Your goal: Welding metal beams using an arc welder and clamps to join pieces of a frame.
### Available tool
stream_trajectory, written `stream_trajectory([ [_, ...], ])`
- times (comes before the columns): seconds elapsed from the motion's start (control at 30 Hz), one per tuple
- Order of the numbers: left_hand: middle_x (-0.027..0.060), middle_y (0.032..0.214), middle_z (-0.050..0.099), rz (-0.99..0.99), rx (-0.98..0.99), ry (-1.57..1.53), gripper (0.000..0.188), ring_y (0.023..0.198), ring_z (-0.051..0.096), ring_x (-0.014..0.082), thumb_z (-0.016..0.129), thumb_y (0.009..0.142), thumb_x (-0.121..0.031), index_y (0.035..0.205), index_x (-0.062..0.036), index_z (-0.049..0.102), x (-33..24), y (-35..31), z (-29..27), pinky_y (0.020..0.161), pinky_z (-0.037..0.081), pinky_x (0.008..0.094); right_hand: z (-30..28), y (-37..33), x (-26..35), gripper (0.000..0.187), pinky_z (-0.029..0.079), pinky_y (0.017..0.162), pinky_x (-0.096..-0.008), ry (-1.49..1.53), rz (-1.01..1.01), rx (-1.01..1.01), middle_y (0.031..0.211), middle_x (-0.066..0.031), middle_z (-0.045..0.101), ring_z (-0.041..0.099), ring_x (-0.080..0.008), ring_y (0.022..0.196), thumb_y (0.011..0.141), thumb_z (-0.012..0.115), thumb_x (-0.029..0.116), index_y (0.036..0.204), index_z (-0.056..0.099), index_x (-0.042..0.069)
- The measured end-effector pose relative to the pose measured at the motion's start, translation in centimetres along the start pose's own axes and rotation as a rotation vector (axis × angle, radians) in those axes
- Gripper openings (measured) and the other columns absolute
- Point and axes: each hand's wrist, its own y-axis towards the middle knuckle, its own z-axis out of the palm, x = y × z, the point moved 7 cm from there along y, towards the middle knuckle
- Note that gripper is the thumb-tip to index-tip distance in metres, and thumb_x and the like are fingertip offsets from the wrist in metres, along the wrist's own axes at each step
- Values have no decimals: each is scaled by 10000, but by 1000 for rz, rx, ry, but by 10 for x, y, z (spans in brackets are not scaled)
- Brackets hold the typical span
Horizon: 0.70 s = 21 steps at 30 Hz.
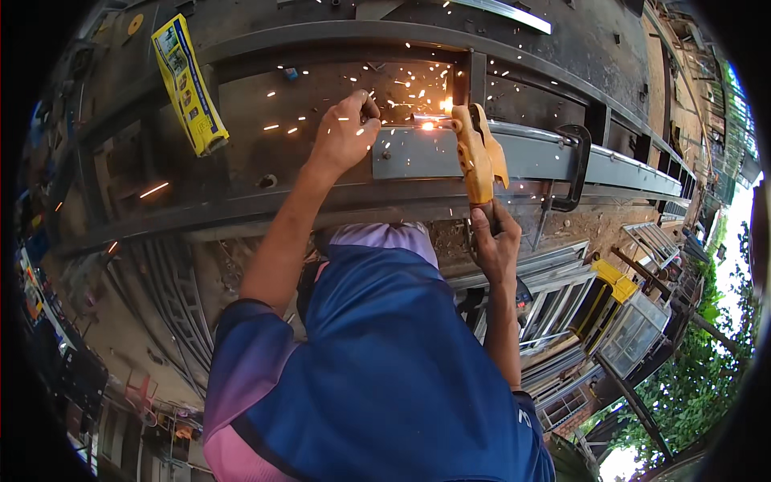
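While the right hand (499,238) clamps its fingers on the yellow electrode holder (477,165) near one o'clock, long axis six-to-twelve, head toward twelve, the left hand (340,135) curls at eleven, its grip unclear.

From my remote seat I've got dark metal bench (590,60), pretty scuffed. Big dark steel frame (321,34) on it, running lengthwise. Shiny bar (510,13) toward far edge, right of middle. Orange-yellow disc (136,24) over by far-left corner. Little blue bit (291,73) inside frame, left of middle. Can't tell whether yellow packet (191,88), left end, touches bench or just frame.
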Motion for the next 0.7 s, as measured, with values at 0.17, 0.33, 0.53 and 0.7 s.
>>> stream_trajectory([
  [0.17,78,728,617,-62,28,-16,112,667,570,139,631,799,-59,869,18,591,-5,1,-1,641,471,312,-1,3,2,289,428,619,-252,-101,-110,-21,763,-9,579,505,-77,690,950,633,181,1145,614,-32],
  [0.33,82,721,613,-64,20,-51,108,664,572,148,626,796,-62,858,19,591,-11,1,-2,645,475,319,1,4,2,300,432,637,-258,-151,-23,37,762,-24,580,503,-85,702,946,641,194,1142,618,-31],
  [0.53,90,729,614,-86,29,-40,103,679,579,161,625,805,-63,854,18,587,-16,0,-3,655,476,324,4,5,10,329,441,625,-265,-181,-74,39,742,-30,569,493,-89,676,941,652,216,1151,623,-36],
  [0.7,103,762,621,-87,19,-50,105,709,589,185,637,819,-56,870,18,581,-14,-3,-2,685,481,334,5,7,8,284,472,628,-299,-174,-53,39,697,-99,613,553,-125,642,918,679,217,1074,632,-16],
])
